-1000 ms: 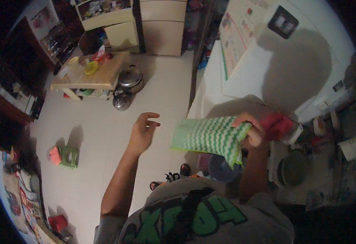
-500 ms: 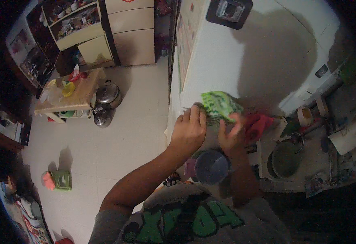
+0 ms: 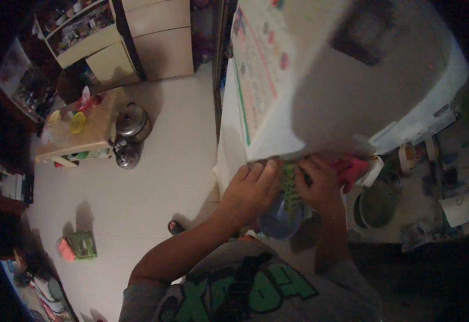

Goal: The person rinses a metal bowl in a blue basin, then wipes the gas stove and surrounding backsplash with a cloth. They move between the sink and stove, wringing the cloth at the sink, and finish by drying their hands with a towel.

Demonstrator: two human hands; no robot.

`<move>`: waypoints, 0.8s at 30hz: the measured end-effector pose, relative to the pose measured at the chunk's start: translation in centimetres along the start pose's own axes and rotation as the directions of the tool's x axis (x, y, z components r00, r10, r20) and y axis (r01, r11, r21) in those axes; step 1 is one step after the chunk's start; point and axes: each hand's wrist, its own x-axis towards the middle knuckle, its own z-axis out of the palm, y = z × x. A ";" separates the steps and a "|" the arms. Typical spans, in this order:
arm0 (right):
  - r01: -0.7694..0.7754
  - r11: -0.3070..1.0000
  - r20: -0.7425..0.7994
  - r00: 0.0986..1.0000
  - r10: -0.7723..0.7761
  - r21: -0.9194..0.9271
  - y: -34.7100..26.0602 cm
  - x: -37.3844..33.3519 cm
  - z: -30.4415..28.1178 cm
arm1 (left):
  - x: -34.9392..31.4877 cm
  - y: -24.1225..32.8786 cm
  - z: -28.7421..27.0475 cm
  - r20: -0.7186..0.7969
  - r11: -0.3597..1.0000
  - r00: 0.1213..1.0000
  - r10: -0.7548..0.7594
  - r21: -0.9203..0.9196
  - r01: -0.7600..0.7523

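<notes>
A green patterned cloth hangs in narrow folds between my two hands, low in front of a white panel. My left hand is closed at the cloth's upper left, with its fingertips partly hidden near the panel's lower edge. On the other side my right hand is closed with curled fingers, gripping the cloth's upper right part. Right below the cloth stands a bluish round tub, partly covered by my hands and the cloth.
The large white panel rises just beyond my hands. A red cloth lies right of my right hand, near a round dark pan. On the floor at left are a low wooden table, metal pots and a green stool.
The cloth, earlier held up and spread out, now hangs lower in folds. Both hands have come down slightly, and my view has shifted, with the white panel looming larger.
</notes>
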 end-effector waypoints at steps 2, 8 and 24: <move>0.032 0.994 -0.156 0.987 -0.048 -0.104 0.2 -0.8 0.9 | -0.8 -1.5 -0.2 0.019 0.988 0.994 0.110 -0.107 -0.108; -0.082 0.712 -0.533 0.723 -0.440 -0.698 -7.1 0.8 3.6 | -6.8 -11.9 -3.0 0.311 0.920 0.928 0.206 -0.384 -0.075; -0.206 0.977 0.799 0.595 0.084 0.051 -18.9 20.1 31.2 | -17.2 -41.2 -6.6 0.842 0.850 0.487 -0.234 -0.066 0.522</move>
